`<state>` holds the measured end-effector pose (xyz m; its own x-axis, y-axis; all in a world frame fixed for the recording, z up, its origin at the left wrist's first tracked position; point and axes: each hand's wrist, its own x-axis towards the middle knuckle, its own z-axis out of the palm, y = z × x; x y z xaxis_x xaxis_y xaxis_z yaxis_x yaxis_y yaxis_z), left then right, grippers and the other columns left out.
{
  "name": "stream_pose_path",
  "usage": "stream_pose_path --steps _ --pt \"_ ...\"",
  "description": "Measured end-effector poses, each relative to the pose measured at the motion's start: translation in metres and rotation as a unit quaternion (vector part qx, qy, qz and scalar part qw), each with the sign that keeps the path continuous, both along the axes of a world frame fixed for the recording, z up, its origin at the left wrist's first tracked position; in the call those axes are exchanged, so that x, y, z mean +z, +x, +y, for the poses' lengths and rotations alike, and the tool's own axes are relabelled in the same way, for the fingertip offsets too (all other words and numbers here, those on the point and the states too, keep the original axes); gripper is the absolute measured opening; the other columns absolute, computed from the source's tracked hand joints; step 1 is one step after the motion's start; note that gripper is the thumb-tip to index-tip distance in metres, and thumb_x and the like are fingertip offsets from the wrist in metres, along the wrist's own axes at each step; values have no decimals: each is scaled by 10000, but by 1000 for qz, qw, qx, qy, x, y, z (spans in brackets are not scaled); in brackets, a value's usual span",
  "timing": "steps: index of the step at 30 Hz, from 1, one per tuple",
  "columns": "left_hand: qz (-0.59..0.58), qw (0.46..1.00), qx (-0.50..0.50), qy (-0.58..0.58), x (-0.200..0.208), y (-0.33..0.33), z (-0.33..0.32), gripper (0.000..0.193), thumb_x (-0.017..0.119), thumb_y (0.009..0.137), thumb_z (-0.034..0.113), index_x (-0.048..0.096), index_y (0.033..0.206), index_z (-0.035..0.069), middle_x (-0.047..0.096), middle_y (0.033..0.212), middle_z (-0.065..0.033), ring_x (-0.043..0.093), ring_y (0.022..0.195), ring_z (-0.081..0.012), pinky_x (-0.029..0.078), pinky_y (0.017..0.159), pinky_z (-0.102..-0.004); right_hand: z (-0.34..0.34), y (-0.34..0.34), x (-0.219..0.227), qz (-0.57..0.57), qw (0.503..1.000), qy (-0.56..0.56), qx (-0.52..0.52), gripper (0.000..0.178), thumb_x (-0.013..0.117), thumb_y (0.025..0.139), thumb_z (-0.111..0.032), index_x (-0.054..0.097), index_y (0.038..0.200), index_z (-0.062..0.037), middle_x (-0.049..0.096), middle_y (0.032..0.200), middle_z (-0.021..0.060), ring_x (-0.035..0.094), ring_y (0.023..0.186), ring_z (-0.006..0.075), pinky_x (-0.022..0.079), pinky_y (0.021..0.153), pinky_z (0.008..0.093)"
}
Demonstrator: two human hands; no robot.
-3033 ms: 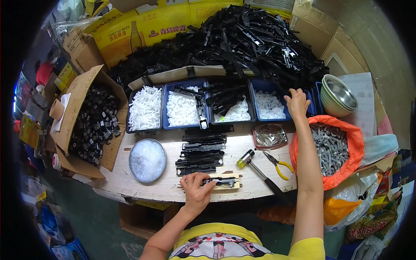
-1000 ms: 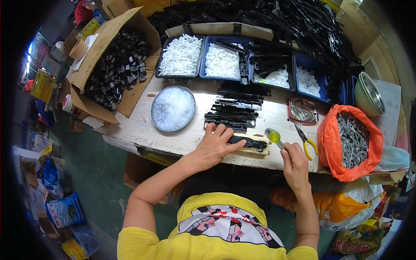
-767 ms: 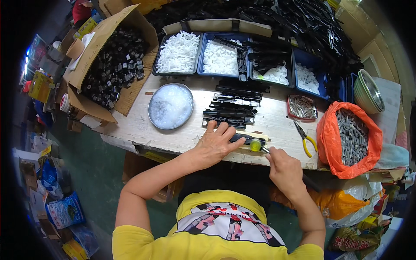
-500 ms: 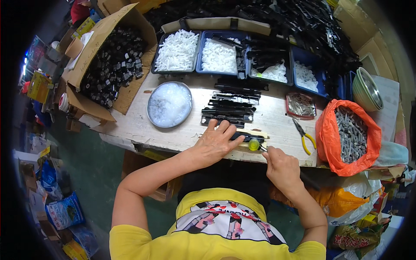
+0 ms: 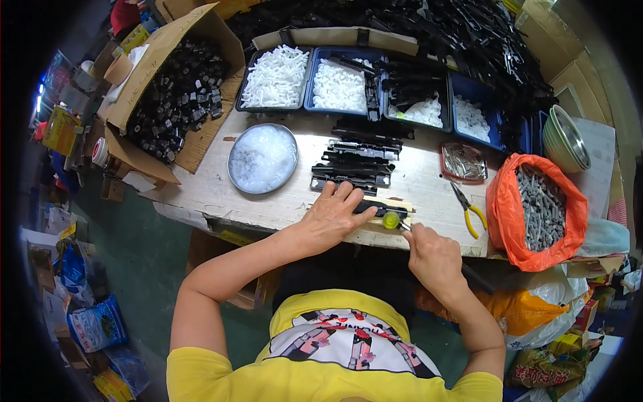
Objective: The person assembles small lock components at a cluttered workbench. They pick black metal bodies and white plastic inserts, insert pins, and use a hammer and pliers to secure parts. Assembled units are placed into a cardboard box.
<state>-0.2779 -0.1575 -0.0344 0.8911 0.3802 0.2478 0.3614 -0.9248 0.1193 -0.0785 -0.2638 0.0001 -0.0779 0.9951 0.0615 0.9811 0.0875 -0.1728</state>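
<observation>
My left hand (image 5: 328, 218) presses a long black plastic part (image 5: 382, 209) against the bench near its front edge, its fingers closed over the part's left portion. A pale wooden strip (image 5: 399, 203) shows along the part's far side. In my right hand (image 5: 434, 253) is a small mallet with a yellow-green head (image 5: 391, 220); its dark handle (image 5: 478, 277) sticks out behind my fist. The head is over the near side of the black part; whether they touch, I cannot tell. Several similar black parts (image 5: 355, 169) lie in a row just beyond my left fingers.
Left of the row stands a round dish (image 5: 262, 159) of whitish, translucent stuff. Blue trays (image 5: 308, 90) of white pieces line the back. On the right are yellow-handled pliers (image 5: 477, 221), a box of pins (image 5: 463, 163) and a red bag (image 5: 502, 214) of grey pieces. A carton (image 5: 151, 74) stands left.
Hardly anything differs. The mallet head and my right hand have shifted very slightly, and my left hand still holds the black part in place.
</observation>
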Motion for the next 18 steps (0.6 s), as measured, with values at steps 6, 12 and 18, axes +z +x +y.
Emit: stream_pose_path --steps 6,12,18 --pt "-81 983 58 -155 -5 1 14 412 582 618 -44 567 1024 25 487 869 -108 453 850 -272 429 702 -358 8 5 21 69 993 94 23 124 534 847 -159 527 785 -52 562 634 93 545 550 286 407 518 378" --pt "-133 977 107 -128 -9 0 3 484 577 570 -86 523 1044 -5 501 862 -101 462 831 -278 443 716 -343 15 -18 6 97 991 90 25 144 536 849 -145 500 758 -38 558 617 115 538 515 300 404 497 396" --pt "-227 957 149 -104 -24 -2 -12 552 592 630 -83 477 1162 3 516 843 -110 451 787 -284 374 697 -372 39 -20 21 139 986 92 -23 231 492 880 -227 497 729 -52 564 570 151 562 493 341 446 460 410"
